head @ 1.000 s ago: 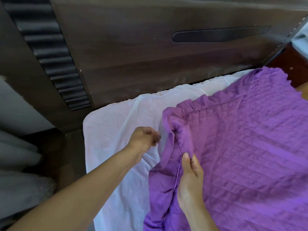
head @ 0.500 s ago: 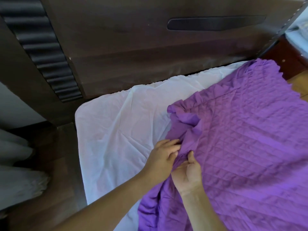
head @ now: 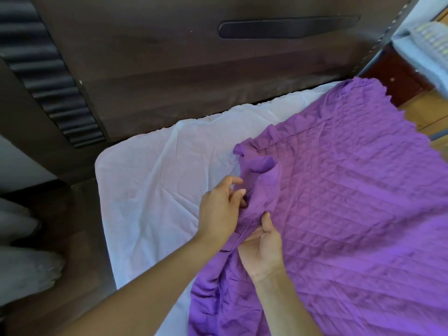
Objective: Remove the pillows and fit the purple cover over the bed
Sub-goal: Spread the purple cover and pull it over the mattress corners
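The fitting step is under way: no pillow lies on the visible part of the bed (head: 145, 195), and the purple cover (head: 351, 214) is spread over its right side, reaching the headboard edge only at the far right corner. Its gathered corner is bunched mid-mattress, well short of the bare near-left corner at the head.

The right hand (head: 263, 248) lies palm up under the cover's seam, thumb pressed on top, pinching it. The left hand (head: 220, 214) has its fingers loosely spread, tips against the skirt fold; no grasp shows.

Next, the hands likely need to open that elastic corner, carry it to the bare corner and hook it down over the mattress edge.

The white sheet (head: 135, 238) is creased. A dark wooden headboard (head: 194, 81) stands behind; light wood floor (head: 421, 112) shows at right, beside a blurred pale blue bundle (head: 417, 52).
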`<action>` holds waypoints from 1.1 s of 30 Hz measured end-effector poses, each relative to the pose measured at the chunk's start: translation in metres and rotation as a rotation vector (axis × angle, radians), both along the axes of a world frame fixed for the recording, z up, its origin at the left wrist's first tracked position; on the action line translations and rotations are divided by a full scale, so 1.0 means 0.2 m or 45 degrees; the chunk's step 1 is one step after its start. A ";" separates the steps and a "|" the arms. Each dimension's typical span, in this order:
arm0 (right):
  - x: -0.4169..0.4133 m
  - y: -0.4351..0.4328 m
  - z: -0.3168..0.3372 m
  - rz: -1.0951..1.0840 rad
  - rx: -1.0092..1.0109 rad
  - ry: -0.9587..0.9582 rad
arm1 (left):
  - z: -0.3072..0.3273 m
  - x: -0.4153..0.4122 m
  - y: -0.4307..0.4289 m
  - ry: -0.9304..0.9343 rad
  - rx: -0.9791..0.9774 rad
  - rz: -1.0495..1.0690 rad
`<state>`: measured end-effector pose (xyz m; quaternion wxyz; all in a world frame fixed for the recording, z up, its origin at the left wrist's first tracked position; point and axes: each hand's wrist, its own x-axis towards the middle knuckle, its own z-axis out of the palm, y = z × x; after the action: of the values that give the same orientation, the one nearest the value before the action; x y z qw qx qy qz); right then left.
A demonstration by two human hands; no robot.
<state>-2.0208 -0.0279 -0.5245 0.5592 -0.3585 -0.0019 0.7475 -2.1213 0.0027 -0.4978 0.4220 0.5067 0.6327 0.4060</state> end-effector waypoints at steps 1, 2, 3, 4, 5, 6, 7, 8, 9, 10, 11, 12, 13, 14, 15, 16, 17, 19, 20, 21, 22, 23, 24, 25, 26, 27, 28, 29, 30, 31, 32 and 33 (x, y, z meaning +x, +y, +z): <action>0.00 0.00 0.00 0.012 0.011 -0.016 | 0.00 -0.01 0.01 0.054 0.006 0.053; 0.01 -0.01 0.00 0.011 0.026 -0.019 | -0.02 -0.03 0.02 0.117 0.003 0.103; 0.01 -0.01 -0.01 -0.010 0.035 -0.021 | -0.03 -0.05 0.03 0.175 -0.004 0.141; 0.03 -0.02 -0.01 -0.035 0.045 -0.013 | -0.06 -0.07 0.03 0.214 -0.015 0.163; 0.07 -0.03 -0.02 -0.076 0.063 -0.002 | -0.08 -0.08 0.02 0.230 -0.029 0.176; 0.10 -0.04 -0.04 -0.115 0.092 0.005 | -0.10 -0.10 0.00 0.230 -0.040 0.186; 0.13 -0.06 -0.03 -0.154 0.134 0.025 | -0.12 -0.10 -0.03 0.223 -0.045 0.191; 0.18 -0.06 -0.05 -0.174 0.150 0.048 | -0.14 -0.10 -0.06 0.212 -0.040 0.188; 0.24 -0.07 -0.08 -0.184 0.133 0.058 | -0.17 -0.10 -0.09 0.201 -0.040 0.176; 0.29 -0.08 -0.10 -0.195 0.097 0.016 | -0.19 -0.08 -0.12 0.183 -0.046 0.156; 0.33 -0.09 -0.11 -0.172 0.118 -0.016 | -0.21 -0.05 -0.15 0.163 -0.056 0.130; 0.40 -0.10 -0.15 -0.166 0.184 -0.025 | -0.22 -0.03 -0.17 0.135 -0.067 0.100; 0.46 -0.13 -0.16 -0.190 0.244 -0.043 | -0.24 0.01 -0.18 0.109 -0.075 0.061; 0.50 -0.15 -0.14 -0.237 0.209 -0.063 | -0.24 0.05 -0.19 0.090 -0.079 0.014; 0.53 -0.16 -0.13 -0.287 0.082 -0.120 | -0.25 0.08 -0.20 0.082 -0.079 -0.036; 0.55 -0.16 -0.09 -0.311 0.017 -0.137 | -0.25 0.12 -0.21 0.076 -0.073 -0.088; 0.58 -0.18 -0.08 -0.377 -0.023 -0.246 | -0.26 0.17 -0.21 0.065 -0.068 -0.151; 0.61 -0.20 -0.08 -0.417 -0.095 -0.477 | -0.25 0.26 -0.22 0.054 -0.063 -0.274; 0.64 -0.22 -0.10 -0.426 -0.145 -0.607 | -0.26 0.31 -0.23 0.046 -0.059 -0.339; 0.65 -0.23 -0.11 -0.443 -0.189 -0.800 | -0.26 0.36 -0.23 0.046 -0.049 -0.405; 0.67 -0.24 -0.12 -0.455 -0.235 -1.024 | -0.25 0.41 -0.24 0.061 -0.039 -0.480; 0.67 -0.25 -0.11 -0.390 -0.276 -1.235 | -0.25 0.46 -0.25 0.097 -0.038 -0.556; 0.66 -0.26 -0.10 -0.338 -0.235 -1.367 | -0.24 0.49 -0.26 0.141 -0.037 -0.630; 0.67 -0.27 -0.07 -0.294 -0.181 -1.481 | -0.23 0.55 -0.27 0.177 -0.027 -0.696; 0.68 -0.28 -0.07 -0.244 -0.157 -1.564 | -0.22 0.58 -0.28 0.203 -0.016 -0.740; 0.70 -0.29 -0.07 -0.185 -0.156 -1.650 | -0.22 0.62 -0.29 0.225 -0.018 -0.771; 0.71 -0.29 -0.05 -0.122 -0.127 -1.718 | -0.21 0.65 -0.30 0.242 -0.033 -0.794; 0.73 -0.30 -0.03 -0.073 -0.074 -1.782 | -0.21 0.67 -0.31 0.274 -0.031 -0.808; 0.74 -0.31 0.00 -0.050 0.031 -1.872 | -0.22 0.69 -0.32 0.320 -0.009 -0.820; 0.76 -0.31 0.03 -0.012 0.157 -1.996 | -0.22 0.72 -0.33 0.382 0.019 -0.846; 0.76 -0.31 0.06 0.059 0.264 -2.150 | -0.23 0.73 -0.34 0.433 0.034 -0.877; 0.77 -0.31 0.07 0.148 0.331 -2.322 | -0.24 0.75 -0.34 0.488 0.040 -0.915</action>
<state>-1.8666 -0.0902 -0.5108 0.3389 -0.7423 -0.5436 0.1965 -1.9714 -0.0655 -0.5459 0.4035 0.7685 0.4763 0.1405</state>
